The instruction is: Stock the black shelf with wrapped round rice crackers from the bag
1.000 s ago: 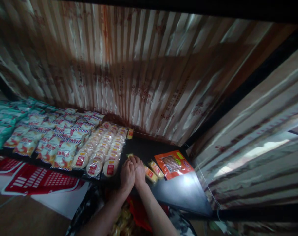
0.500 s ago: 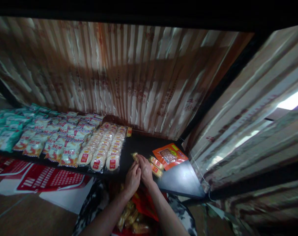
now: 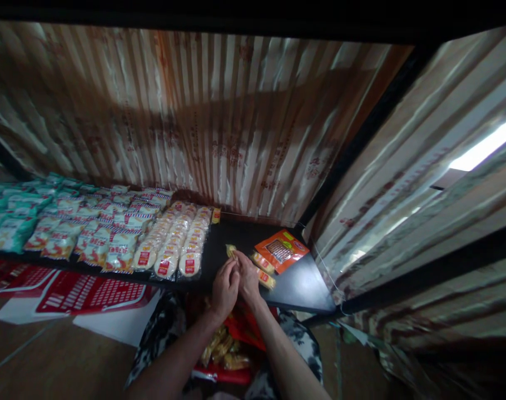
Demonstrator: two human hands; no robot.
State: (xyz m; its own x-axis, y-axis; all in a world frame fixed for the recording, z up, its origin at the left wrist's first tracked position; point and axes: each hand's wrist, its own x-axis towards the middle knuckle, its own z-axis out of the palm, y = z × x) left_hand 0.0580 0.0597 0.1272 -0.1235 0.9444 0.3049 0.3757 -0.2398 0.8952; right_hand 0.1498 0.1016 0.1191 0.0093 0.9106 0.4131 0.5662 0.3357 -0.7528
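My left hand and my right hand are pressed together above the black shelf. Between them is a small yellow wrapped snack; only its far end shows past my fingers, and the rest is covered. Just right of my right hand lie two more yellow snack packets, a farther one and a nearer one. An orange snack bag lies flat behind them. Below my wrists, several golden wrapped snacks lie in a red basket between my knees.
Left along the shelf stand rows of round white wrapped crackers, then white-and-orange snack bags and green bags. Red baskets sit beneath the shelf. Striped sheeting closes the back; a black post rises at the right.
The view has shifted slightly, so the shelf's right end sits farther left and higher. Both hands stay together around the yellow snack.
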